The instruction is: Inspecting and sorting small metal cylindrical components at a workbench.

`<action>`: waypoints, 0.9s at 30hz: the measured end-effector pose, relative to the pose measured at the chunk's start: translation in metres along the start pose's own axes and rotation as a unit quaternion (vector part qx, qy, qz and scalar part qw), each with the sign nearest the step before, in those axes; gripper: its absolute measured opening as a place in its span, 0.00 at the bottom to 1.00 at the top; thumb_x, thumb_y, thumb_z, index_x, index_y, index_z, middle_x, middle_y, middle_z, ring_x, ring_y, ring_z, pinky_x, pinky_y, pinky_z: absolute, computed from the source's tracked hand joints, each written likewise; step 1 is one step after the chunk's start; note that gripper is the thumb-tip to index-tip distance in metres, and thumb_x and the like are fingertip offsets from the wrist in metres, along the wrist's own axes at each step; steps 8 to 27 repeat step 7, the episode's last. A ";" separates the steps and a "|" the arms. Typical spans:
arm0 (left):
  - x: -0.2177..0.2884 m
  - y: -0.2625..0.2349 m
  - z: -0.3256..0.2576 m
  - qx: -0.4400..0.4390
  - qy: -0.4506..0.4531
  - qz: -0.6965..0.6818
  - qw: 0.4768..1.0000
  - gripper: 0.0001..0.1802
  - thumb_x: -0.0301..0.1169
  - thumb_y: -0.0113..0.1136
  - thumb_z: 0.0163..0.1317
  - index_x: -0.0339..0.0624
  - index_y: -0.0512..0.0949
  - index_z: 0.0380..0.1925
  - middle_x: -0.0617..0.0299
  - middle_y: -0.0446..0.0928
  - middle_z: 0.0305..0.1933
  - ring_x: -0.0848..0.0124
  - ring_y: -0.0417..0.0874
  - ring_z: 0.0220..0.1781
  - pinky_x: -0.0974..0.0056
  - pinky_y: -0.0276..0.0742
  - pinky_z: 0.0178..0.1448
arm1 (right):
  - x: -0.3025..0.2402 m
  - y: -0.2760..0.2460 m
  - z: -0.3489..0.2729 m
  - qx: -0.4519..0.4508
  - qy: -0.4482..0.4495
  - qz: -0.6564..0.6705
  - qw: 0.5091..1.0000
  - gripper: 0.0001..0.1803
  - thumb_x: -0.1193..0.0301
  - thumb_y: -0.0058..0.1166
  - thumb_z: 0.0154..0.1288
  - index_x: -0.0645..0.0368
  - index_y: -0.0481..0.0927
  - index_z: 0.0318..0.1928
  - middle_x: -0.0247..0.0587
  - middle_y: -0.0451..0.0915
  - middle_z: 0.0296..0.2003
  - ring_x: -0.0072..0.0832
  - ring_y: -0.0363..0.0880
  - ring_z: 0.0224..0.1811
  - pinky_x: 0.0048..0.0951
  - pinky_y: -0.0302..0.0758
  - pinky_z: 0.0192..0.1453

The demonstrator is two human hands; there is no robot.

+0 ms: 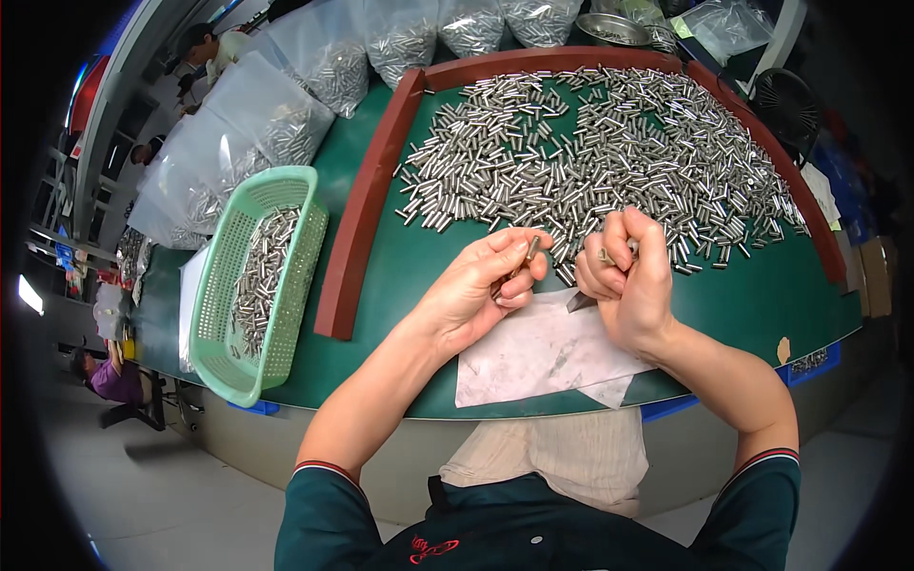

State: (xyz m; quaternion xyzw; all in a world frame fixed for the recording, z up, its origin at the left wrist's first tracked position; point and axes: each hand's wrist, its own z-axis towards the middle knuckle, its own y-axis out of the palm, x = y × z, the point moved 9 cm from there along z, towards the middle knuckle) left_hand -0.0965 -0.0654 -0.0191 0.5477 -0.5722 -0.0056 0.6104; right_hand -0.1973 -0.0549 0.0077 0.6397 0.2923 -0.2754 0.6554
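Observation:
My left hand (476,290) is closed, with a small metal pin (533,247) pinched between thumb and forefinger. More pins seem to sit in its curled fingers. Beside it, my right hand (636,276) is wrapped round a tool whose flat grey metal tip (579,302) sticks out below the fist; its handle is hidden. Both hands hover over a stained whitish cloth (533,357) at the table's near edge. Beyond them spreads a heap of short silvery metal pins (571,181) on the green tabletop (419,285).
A dark red wooden rail (367,219) borders the heap at left, back and right. Left of it stands a green plastic basket (309,238) with pins inside. Clear bags of pins (295,124) line the back. A metal bowl (614,30) stands far off. Other people are at the left.

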 end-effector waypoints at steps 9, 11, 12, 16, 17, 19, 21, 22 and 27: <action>0.021 -0.014 -0.002 0.027 0.055 -0.020 0.998 0.19 0.42 0.38 0.65 0.37 0.70 0.39 0.62 0.66 0.22 0.80 0.58 0.18 0.75 0.55 0.23 | 0.001 -0.002 0.001 -0.015 0.010 0.004 1.000 0.21 0.59 0.30 0.64 0.52 0.53 0.14 0.27 0.52 0.09 0.16 0.43 0.09 0.21 0.42 0.14; 0.021 -0.014 -0.002 0.027 0.055 -0.020 0.998 0.19 0.42 0.38 0.65 0.37 0.70 0.39 0.62 0.66 0.22 0.80 0.58 0.18 0.75 0.55 0.23 | 0.001 -0.002 0.001 -0.015 0.010 0.004 1.000 0.21 0.59 0.30 0.64 0.52 0.53 0.14 0.27 0.52 0.09 0.16 0.43 0.09 0.21 0.42 0.14; 0.021 -0.014 -0.002 0.027 0.055 -0.020 0.998 0.19 0.42 0.38 0.65 0.37 0.70 0.39 0.62 0.66 0.22 0.80 0.58 0.18 0.75 0.55 0.23 | 0.001 -0.002 0.001 -0.015 0.010 0.004 1.000 0.21 0.59 0.30 0.64 0.52 0.53 0.14 0.27 0.52 0.09 0.16 0.43 0.09 0.21 0.42 0.14; 0.021 -0.014 -0.002 0.027 0.055 -0.020 0.998 0.19 0.42 0.38 0.65 0.37 0.70 0.39 0.62 0.66 0.22 0.80 0.58 0.18 0.75 0.55 0.23 | 0.001 -0.002 0.001 -0.015 0.010 0.004 1.000 0.21 0.59 0.30 0.64 0.52 0.53 0.14 0.27 0.52 0.09 0.16 0.43 0.09 0.21 0.42 0.14; 0.021 -0.014 -0.002 0.027 0.055 -0.020 0.998 0.19 0.42 0.38 0.65 0.37 0.70 0.39 0.62 0.66 0.22 0.80 0.58 0.18 0.75 0.55 0.23 | 0.001 -0.002 0.001 -0.015 0.010 0.004 1.000 0.21 0.59 0.30 0.64 0.52 0.53 0.14 0.27 0.52 0.09 0.16 0.43 0.09 0.21 0.42 0.14; 0.021 -0.014 -0.002 0.027 0.055 -0.020 0.998 0.19 0.42 0.38 0.65 0.37 0.70 0.39 0.62 0.66 0.22 0.80 0.58 0.18 0.75 0.55 0.23 | 0.001 -0.002 0.001 -0.015 0.010 0.004 1.000 0.21 0.59 0.30 0.64 0.52 0.53 0.14 0.27 0.52 0.09 0.16 0.43 0.09 0.21 0.42 0.14; 0.021 -0.014 -0.002 0.027 0.055 -0.020 0.998 0.19 0.42 0.38 0.65 0.37 0.70 0.39 0.62 0.66 0.22 0.80 0.58 0.18 0.75 0.55 0.23 | 0.001 -0.002 0.001 -0.015 0.010 0.004 1.000 0.21 0.59 0.30 0.64 0.52 0.53 0.14 0.27 0.52 0.09 0.16 0.43 0.09 0.21 0.42 0.14; 0.021 -0.014 -0.002 0.027 0.055 -0.020 0.998 0.19 0.42 0.38 0.65 0.37 0.70 0.39 0.62 0.66 0.22 0.80 0.58 0.18 0.75 0.55 0.23 | 0.001 -0.002 0.001 -0.015 0.010 0.004 1.000 0.21 0.59 0.30 0.64 0.52 0.53 0.14 0.27 0.52 0.09 0.16 0.43 0.09 0.21 0.42 0.14; 0.021 -0.014 -0.002 0.027 0.055 -0.020 0.998 0.19 0.42 0.38 0.65 0.37 0.70 0.39 0.62 0.66 0.22 0.80 0.58 0.18 0.75 0.55 0.23 | 0.001 -0.002 0.001 -0.015 0.010 0.004 1.000 0.21 0.59 0.30 0.64 0.52 0.53 0.14 0.27 0.52 0.09 0.16 0.43 0.09 0.21 0.42 0.14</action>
